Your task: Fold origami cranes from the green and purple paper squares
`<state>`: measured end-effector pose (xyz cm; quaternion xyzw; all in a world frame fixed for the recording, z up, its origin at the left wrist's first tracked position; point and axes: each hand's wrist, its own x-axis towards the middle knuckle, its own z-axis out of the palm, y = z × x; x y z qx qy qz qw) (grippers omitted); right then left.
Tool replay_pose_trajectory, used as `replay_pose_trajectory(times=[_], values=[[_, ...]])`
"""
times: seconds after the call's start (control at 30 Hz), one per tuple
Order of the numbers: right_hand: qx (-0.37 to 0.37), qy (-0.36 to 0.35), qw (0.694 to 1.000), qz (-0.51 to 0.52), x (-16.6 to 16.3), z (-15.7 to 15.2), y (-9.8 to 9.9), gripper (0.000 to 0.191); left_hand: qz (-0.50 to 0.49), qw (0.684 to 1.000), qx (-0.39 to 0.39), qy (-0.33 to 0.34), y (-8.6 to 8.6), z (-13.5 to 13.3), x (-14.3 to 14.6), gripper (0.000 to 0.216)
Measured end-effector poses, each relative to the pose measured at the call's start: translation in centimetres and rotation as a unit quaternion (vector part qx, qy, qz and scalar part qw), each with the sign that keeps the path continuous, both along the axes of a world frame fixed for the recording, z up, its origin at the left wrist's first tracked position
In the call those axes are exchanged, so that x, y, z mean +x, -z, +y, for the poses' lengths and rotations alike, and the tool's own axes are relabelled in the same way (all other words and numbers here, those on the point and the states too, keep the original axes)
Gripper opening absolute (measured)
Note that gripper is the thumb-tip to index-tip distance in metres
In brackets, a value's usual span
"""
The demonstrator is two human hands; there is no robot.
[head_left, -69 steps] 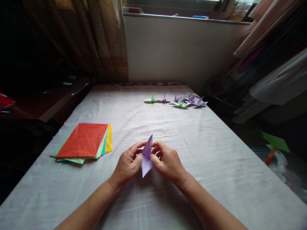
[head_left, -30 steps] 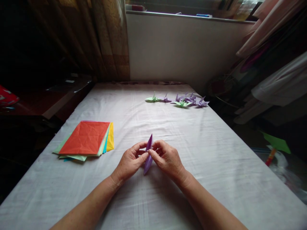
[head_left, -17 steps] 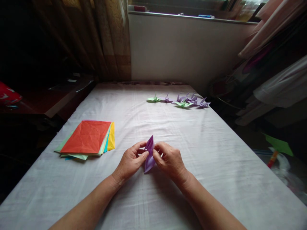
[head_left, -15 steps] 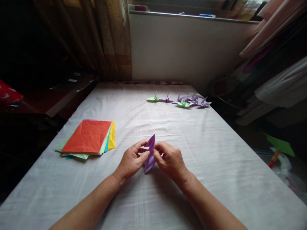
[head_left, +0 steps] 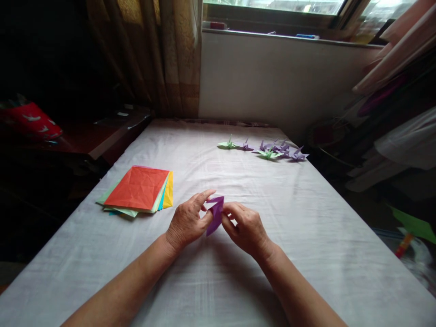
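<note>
A partly folded piece of purple origami paper [head_left: 215, 219] is held up between my two hands, above the cloth. My left hand [head_left: 189, 218] grips its left side, with the thumb against the near face and the index finger stretched out past the upper flap. On the other side, my right hand [head_left: 245, 227] pinches the paper's right edge between thumb and fingertips. The paper has a pointed lower end and a flap standing out at the upper left. My left fingers behind the paper are partly hidden.
A stack of coloured paper squares, red on top [head_left: 138, 187], lies to the left on the white cloth [head_left: 211, 290]. Several purple paper cranes [head_left: 298, 155] and two green paper cranes [head_left: 269, 154] stand at the far right. A red printed container [head_left: 32, 121] is at the far left.
The purple paper has turned and its flap has opened out at the upper left. My left index finger has lifted and stretched out. The camera view has shifted, moving the surroundings rightward.
</note>
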<state>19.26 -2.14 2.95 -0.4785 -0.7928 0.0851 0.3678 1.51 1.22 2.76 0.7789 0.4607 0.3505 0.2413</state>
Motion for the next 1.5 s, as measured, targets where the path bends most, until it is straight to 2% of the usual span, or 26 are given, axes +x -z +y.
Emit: replay_pose_trajectory(times=[0.13, 0.2, 0.3, 0.47, 0.63, 0.8, 0.87, 0.97, 1.03, 1.17, 1.27, 1.5], values=[[-0.008, -0.03, 0.999, 0.03, -0.1, 0.2, 0.3, 0.012, 0.049, 0.998, 0.036, 0.029, -0.1, 0.0, -0.6, 0.022], [0.001, -0.002, 0.999, 0.05, -0.1, 0.3, 0.2, 0.011, 0.099, 0.993, 0.059, 0.014, -0.4, -0.2, -0.9, 0.018], [-0.009, 0.069, 0.996, 0.063, -0.3, 0.2, -0.1, 0.011, 0.151, 0.985, 0.077, -0.028, -0.9, -0.7, -1.2, 0.025], [-0.063, 0.109, 0.989, 0.076, -1.1, -0.6, -0.1, 0.016, 0.183, 0.981, 0.03, -0.051, -1.4, -1.2, -1.0, 0.017], [-0.086, 0.131, 0.986, 0.049, -2.3, -1.6, 0.8, 0.04, 0.207, 0.975, 0.005, -0.085, -1.3, -1.0, -1.1, 0.017], [-0.102, 0.148, 0.984, 0.013, -3.6, -1.2, 1.4, 0.04, 0.245, 0.965, 0.015, -0.089, -1.0, -1.0, -1.8, 0.017], [-0.113, 0.15, 0.982, 0.0, -3.8, -1.0, 1.5, 0.035, 0.226, 0.971, 0.038, -0.074, -0.8, -1.0, -2.2, 0.017], [-0.117, 0.154, 0.981, -0.029, -3.5, -1.0, 1.7, 0.023, 0.161, 0.985, 0.058, -0.01, -0.3, -0.7, -2.7, 0.042], [-0.116, 0.157, 0.979, -0.051, -3.2, -1.1, 1.9, 0.019, 0.111, 0.992, 0.047, 0.041, 0.1, -0.4, -2.9, 0.049], [-0.084, 0.141, 0.983, -0.079, -2.7, -1.3, 2.4, 0.033, 0.041, 0.995, 0.026, 0.085, 0.6, 0.5, -3.3, 0.037], [-0.06, 0.133, 0.985, -0.093, -2.4, -1.4, 2.6, 0.038, 0.047, 0.993, 0.026, 0.1, 0.8, 0.6, -4.1, 0.031], [-0.033, 0.069, 0.988, -0.133, -2.0, -1.9, 3.1, 0.031, 0.101, 0.983, 0.078, 0.13, 2.0, 0.0, -6.6, 0.033]])
